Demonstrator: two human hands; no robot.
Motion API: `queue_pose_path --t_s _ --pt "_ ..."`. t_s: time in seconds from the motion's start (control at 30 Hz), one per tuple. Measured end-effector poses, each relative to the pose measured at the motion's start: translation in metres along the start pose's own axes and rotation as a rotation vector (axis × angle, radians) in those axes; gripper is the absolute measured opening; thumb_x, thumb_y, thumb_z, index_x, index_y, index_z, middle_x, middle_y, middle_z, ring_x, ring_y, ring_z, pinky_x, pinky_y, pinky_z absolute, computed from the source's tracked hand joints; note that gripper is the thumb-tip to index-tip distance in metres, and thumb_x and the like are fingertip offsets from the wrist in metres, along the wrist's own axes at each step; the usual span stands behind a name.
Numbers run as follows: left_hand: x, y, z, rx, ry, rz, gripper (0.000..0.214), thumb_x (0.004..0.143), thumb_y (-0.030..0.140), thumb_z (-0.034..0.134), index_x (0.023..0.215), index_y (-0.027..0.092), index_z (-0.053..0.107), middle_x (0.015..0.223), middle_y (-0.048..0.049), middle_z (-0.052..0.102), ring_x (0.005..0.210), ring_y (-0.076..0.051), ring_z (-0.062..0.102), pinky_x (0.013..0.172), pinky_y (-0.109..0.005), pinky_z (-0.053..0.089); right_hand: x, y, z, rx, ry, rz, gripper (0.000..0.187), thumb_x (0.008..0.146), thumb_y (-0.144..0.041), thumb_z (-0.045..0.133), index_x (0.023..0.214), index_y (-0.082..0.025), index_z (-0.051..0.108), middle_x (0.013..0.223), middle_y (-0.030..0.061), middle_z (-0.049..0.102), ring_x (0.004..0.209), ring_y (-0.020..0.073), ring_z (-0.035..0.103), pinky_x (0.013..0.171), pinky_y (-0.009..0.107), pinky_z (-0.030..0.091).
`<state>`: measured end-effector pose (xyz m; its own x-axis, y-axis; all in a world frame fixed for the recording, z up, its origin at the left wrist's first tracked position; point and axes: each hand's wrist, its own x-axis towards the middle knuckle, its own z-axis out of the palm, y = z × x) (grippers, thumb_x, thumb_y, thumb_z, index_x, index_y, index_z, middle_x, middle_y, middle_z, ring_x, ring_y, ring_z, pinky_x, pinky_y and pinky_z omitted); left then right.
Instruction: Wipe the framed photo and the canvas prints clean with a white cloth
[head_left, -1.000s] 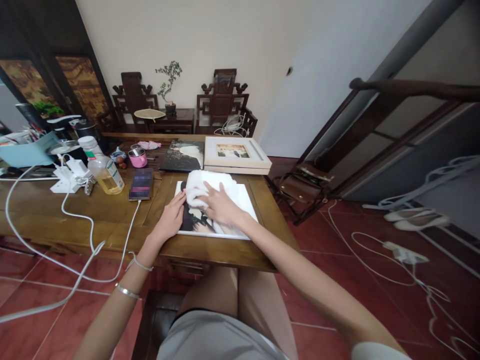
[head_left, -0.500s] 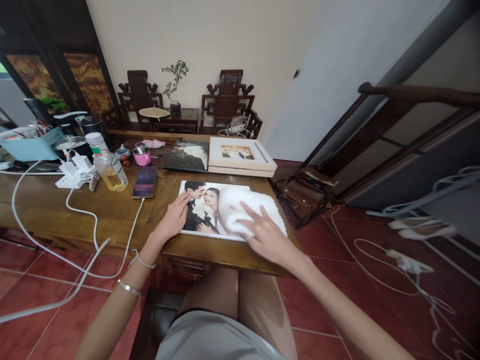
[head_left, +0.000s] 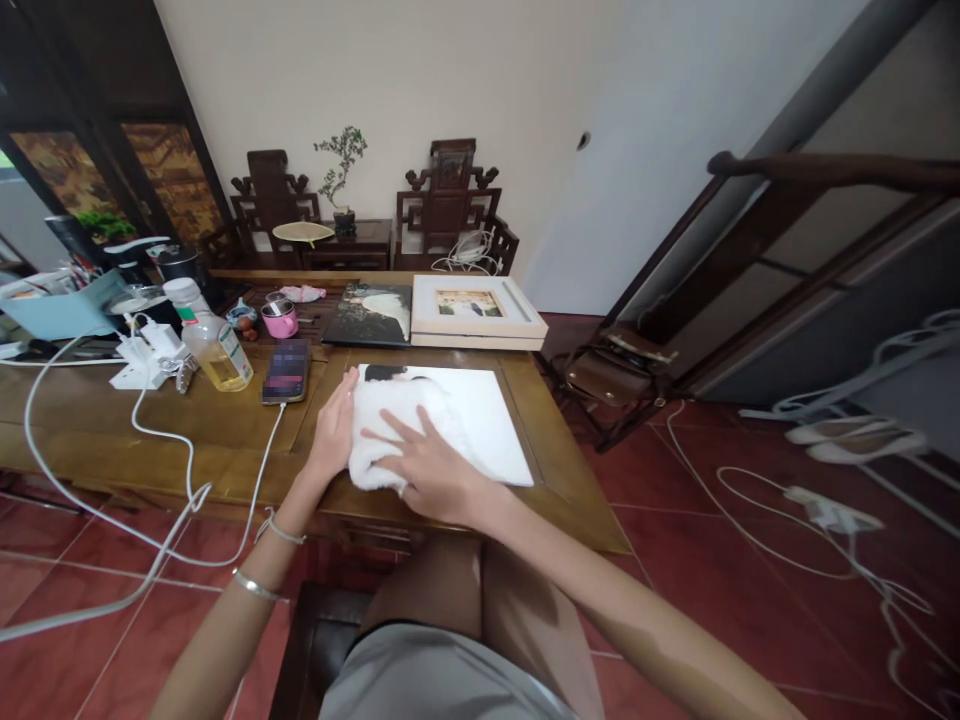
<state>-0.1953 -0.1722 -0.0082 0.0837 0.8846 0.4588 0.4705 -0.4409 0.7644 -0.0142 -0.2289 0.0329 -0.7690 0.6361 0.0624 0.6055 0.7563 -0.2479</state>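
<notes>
A white photo panel [head_left: 499,425] lies flat on the wooden table before me. Much of its picture is covered by a folded white towel [head_left: 375,400]; only a dark strip of hair shows along the top edge. My right hand [head_left: 431,470] rests on the towel with its fingers spread, pressing it onto the panel's left part. At the panel's left edge my left hand [head_left: 330,435] lies with fingers stretched out, touching the edge beside the towel.
Behind the panel are a dark photo panel [head_left: 369,314] and a boxed picture frame [head_left: 480,312]. To the left stand a phone [head_left: 286,372] on a white cable, a bottle [head_left: 217,345], a pink cup [head_left: 280,318] and a power strip [head_left: 139,365]. A brown bag [head_left: 611,375] sits on a chair.
My right hand has slid the towel from the panel's right side to its left, covering the pictured couple. My left hand has shifted slightly outward to the panel's edge.
</notes>
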Motion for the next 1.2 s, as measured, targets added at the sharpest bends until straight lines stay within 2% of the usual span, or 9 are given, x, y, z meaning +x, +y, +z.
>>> queue_pose_path --t_s 0.17,0.27,0.37,0.53,0.73,0.83,0.93,1.03,1.2 --pt "-0.001 -0.001 0.004 0.125 -0.162 0.081 0.05 0.095 0.042 0.034 0.135 0.015 0.048 0.146 -0.0094 0.042 0.138 -0.021 0.035 0.116 -0.039 0.026 -0.054 -0.005 0.001 0.079 0.046 0.034 0.053 0.066 -0.005 0.045 0.113 -0.022 0.063 0.15 0.002 0.036 0.144 0.0255 0.01 0.114 0.06 0.004" --pt "-0.001 -0.003 0.006 0.184 -0.278 0.124 0.048 0.094 0.035 0.037 0.135 0.012 0.049 0.147 -0.0119 0.04 0.138 -0.022 0.033 0.116 -0.04 0.025 -0.077 0.012 0.005 0.034 0.099 0.152 0.051 0.067 -0.003 0.042 0.11 -0.02 0.063 0.149 0.0049 0.037 0.144 0.0246 0.012 0.114 0.059 0.004" --pt "-0.002 -0.005 0.007 0.21 -0.304 0.146 0.047 0.094 0.03 0.035 0.135 0.01 0.049 0.146 -0.0133 0.04 0.138 -0.022 0.033 0.116 -0.04 0.025 -0.081 0.039 0.006 -0.028 0.153 0.307 0.047 0.074 -0.006 0.041 0.113 -0.018 0.062 0.146 0.0105 0.041 0.143 0.0264 0.014 0.113 0.06 0.009" --pt "-0.001 -0.009 0.008 0.24 -0.306 0.152 0.045 0.093 0.028 0.038 0.132 0.012 0.052 0.144 -0.012 0.042 0.137 -0.023 0.036 0.115 -0.043 0.028 -0.027 0.079 -0.003 -0.01 0.167 0.47 0.045 0.086 -0.017 0.038 0.127 -0.014 0.055 0.14 0.0175 0.048 0.141 0.0321 0.022 0.106 0.065 0.016" --pt "0.001 -0.011 0.007 0.249 -0.287 0.166 0.043 0.092 0.027 0.041 0.128 0.009 0.056 0.139 -0.0141 0.049 0.133 -0.024 0.042 0.113 -0.045 0.031 0.083 0.079 -0.006 0.11 0.169 0.336 0.04 0.094 -0.03 0.035 0.13 -0.026 0.053 0.141 0.0059 0.049 0.138 0.0322 0.028 0.105 0.067 0.014" --pt "0.001 -0.01 0.006 0.242 -0.275 0.174 0.039 0.091 0.025 0.042 0.123 0.011 0.06 0.133 -0.0132 0.056 0.129 -0.025 0.048 0.111 -0.045 0.035 0.104 0.073 -0.002 0.12 0.161 0.268 0.039 0.094 -0.03 0.037 0.13 -0.027 0.053 0.145 0.0031 0.044 0.139 0.0284 0.027 0.109 0.061 0.012" --pt "0.001 -0.011 0.006 0.238 -0.28 0.168 0.04 0.092 0.025 0.042 0.125 0.011 0.058 0.135 -0.0129 0.054 0.13 -0.024 0.046 0.112 -0.045 0.033 0.088 0.081 -0.003 0.137 0.161 0.226 0.04 0.094 -0.03 0.036 0.129 -0.026 0.054 0.143 0.0033 0.047 0.136 0.0284 0.033 0.11 0.06 0.011" --pt "-0.001 -0.011 0.007 0.236 -0.29 0.151 0.043 0.092 0.027 0.041 0.129 0.009 0.055 0.14 -0.0137 0.048 0.134 -0.023 0.041 0.114 -0.043 0.03 0.048 0.107 -0.008 0.164 0.19 0.265 0.041 0.094 -0.028 0.033 0.128 -0.026 0.056 0.139 0.0039 0.051 0.13 0.0295 0.042 0.111 0.06 0.01" --pt "-0.002 -0.011 0.009 0.234 -0.279 0.136 0.043 0.092 0.027 0.04 0.129 0.01 0.055 0.141 -0.0127 0.047 0.135 -0.021 0.039 0.115 -0.041 0.03 -0.02 0.14 -0.012 0.044 0.224 0.461 0.04 0.093 -0.027 0.037 0.126 -0.016 0.056 0.144 0.0138 0.044 0.137 0.0309 0.031 0.111 0.061 0.011"
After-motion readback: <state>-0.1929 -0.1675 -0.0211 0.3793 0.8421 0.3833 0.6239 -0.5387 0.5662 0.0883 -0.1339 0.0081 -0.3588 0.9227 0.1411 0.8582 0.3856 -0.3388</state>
